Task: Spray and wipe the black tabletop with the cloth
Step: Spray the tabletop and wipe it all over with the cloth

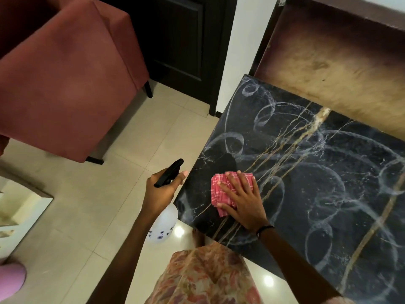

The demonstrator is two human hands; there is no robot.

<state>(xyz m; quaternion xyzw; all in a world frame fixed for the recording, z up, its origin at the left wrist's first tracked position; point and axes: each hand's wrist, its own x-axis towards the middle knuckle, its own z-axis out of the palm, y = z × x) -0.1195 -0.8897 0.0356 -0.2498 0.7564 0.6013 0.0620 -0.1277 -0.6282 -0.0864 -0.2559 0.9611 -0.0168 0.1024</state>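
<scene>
Wiping a black marble desk [306, 172] with a red checked cloth [221, 189], spray bottle [163, 222] held off the desk's edge.

Seen from above: black stone desk with gold and white veins, streaked all over with pale looping wipe marks. Pale glossy floor tiles [92, 216] around it, a dusty-red armchair [65, 73] at upper left, a dark door [186, 40] behind, a worn brown surface [339, 62] beyond the desk's far side. Right hand [243, 200] spread flat, fingers splayed, pressing the folded cloth near the desk's near-left corner, the cloth's long side running toward and away from the body. Left hand [162, 189] closed around the bottle's black trigger head, nozzle pointing up and right toward the desk, white body hanging down over the floor. Floral dress [203, 277] at bottom centre.
</scene>
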